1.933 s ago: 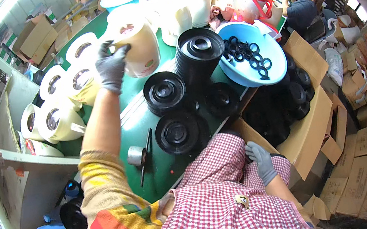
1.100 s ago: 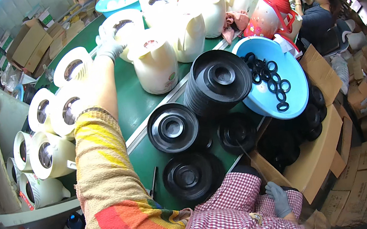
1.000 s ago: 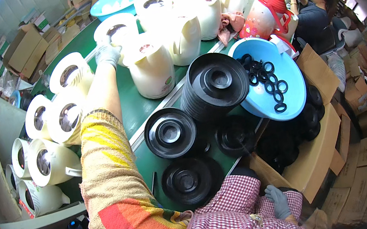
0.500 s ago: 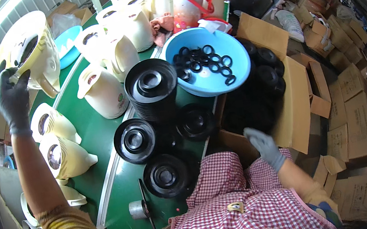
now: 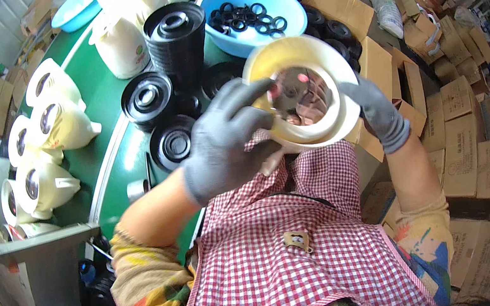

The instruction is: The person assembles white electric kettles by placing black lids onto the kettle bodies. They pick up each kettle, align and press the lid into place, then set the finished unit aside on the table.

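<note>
A cream thermos jug body (image 5: 333,52) is held up before my apron, its open round end facing me and showing a shiny mirrored liner (image 5: 308,104). My left hand (image 5: 224,140), in a grey glove, grips its left side, with the index finger over the rim near the liner. At its right rim my gloved right hand (image 5: 379,109) is closed, its fingertips partly hidden. Behind my left hand, black round plastic parts stand in a tall stack (image 5: 178,45). Loose black discs (image 5: 147,99) lie beside that stack.
A blue basin (image 5: 228,43) of black rings stands behind the jug. An open cardboard box (image 5: 356,7) holds black parts at its right. Several cream jug bodies (image 5: 58,128) lie along the green table's left; others stand at the back. Stacked cartons (image 5: 465,144) fill the right.
My left hand has brought the jug body from the far left to in front of me. My right hand has risen from beside the box to the jug's rim. The view has shifted.
</note>
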### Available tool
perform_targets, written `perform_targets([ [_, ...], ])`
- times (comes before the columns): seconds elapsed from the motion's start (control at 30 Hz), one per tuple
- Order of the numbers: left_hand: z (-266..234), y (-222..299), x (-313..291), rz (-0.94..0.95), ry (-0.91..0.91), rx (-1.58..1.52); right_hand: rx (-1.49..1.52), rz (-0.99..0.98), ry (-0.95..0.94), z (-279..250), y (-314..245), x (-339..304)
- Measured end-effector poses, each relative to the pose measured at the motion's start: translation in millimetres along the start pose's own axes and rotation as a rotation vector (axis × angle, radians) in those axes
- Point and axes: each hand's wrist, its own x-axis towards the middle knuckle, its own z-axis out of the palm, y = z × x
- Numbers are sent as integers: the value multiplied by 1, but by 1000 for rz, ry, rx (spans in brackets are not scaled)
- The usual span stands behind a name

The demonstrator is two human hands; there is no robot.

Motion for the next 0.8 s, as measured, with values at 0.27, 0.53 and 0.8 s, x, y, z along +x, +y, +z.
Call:
perform_targets([
  [0.27, 66, -56, -133, -921, 316, -911, 48, 157, 175, -54, 41, -84],
  [0.53, 60, -35, -162, -1150, 198, -1667, 121, -10, -20, 2, 86, -8],
  [0.8, 39, -66, -191, -1187, 335, -1536, 460, 178, -459, 126, 74, 46],
])
